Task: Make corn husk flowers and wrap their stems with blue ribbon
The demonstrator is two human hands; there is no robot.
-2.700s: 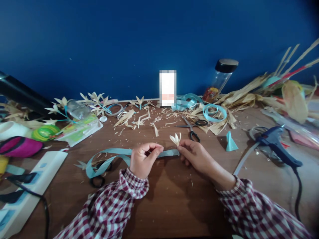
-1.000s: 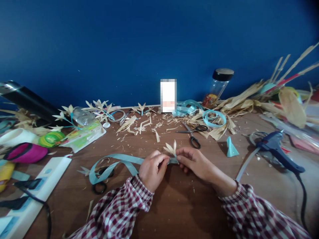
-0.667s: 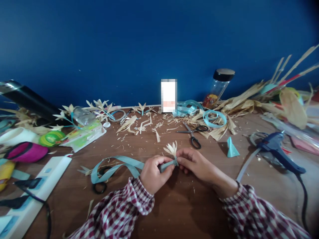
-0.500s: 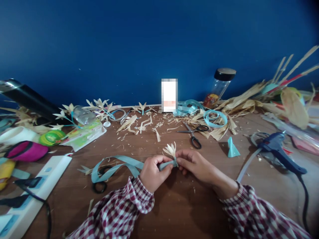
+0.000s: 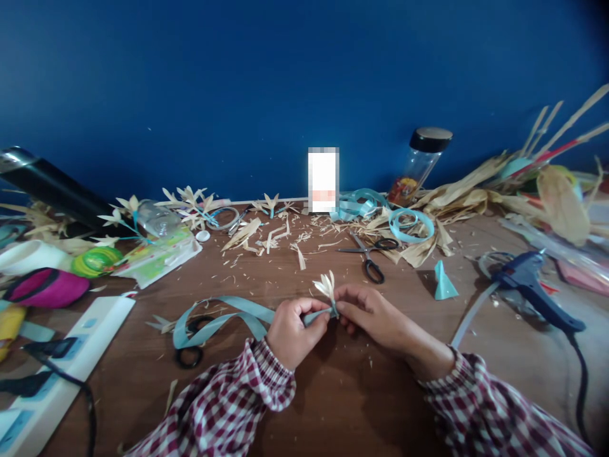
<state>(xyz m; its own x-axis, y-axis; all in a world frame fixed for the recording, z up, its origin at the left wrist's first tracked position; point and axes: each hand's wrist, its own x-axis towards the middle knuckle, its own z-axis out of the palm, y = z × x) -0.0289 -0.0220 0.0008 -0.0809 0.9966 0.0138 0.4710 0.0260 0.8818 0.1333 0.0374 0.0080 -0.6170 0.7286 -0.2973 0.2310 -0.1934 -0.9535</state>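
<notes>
Between my hands stands a small pale corn-husk flower (image 5: 326, 285), its petals pointing up. My right hand (image 5: 371, 314) pinches the flower at its base between thumb and fingers. A light blue ribbon (image 5: 238, 309) runs from loops on the table into my left hand (image 5: 297, 327), whose thumb and fingers are closed on it. The ribbon's end meets the flower's base at my right fingertips. The stem below is mostly hidden by the fingers. Under the ribbon loops lies a pair of scissors (image 5: 189, 357), partly covered.
Open black-handled scissors (image 5: 368, 257) lie beyond my hands amid husk scraps. A blue glue gun (image 5: 537, 285) with its cord rests at right, near a folded blue piece (image 5: 445, 281). A white power strip (image 5: 71, 368) is at left. A lidded jar (image 5: 419, 165) leans against the wall.
The flower's petals have turned slightly and look narrower. Both hands keep their grip in nearly the same place. The view has shifted a little.
</notes>
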